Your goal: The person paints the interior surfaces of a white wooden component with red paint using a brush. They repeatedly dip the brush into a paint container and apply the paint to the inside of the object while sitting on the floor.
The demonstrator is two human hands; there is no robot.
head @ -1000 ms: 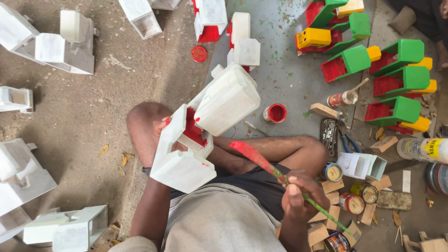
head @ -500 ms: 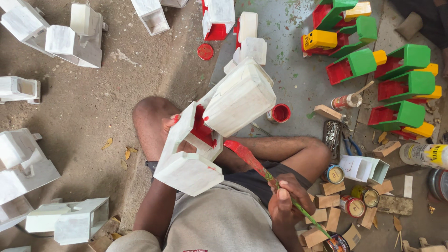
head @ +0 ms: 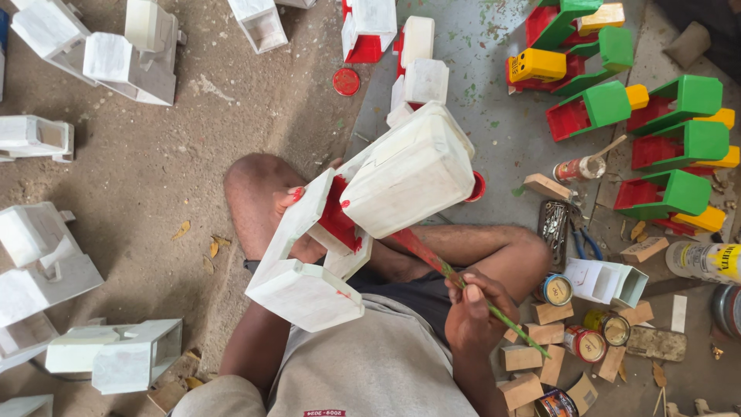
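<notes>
Under the white toy truck (head: 370, 208), the right hand (head: 475, 313) pinches a thin green brush (head: 463, 286). Its red tip touches the truck's underside. The left hand (head: 297, 205) grips the truck by its frame, red paint on the fingers, and holds it up above the lap. To paint well, I think the left hand should keep the truck steady and turn it slowly, while the brush makes short, light strokes so no red drips. Right of the truck sit small paint tins (head: 557, 289) and wood blocks (head: 552, 313). Farther right stand finished green and red trucks (head: 664, 143).
</notes>
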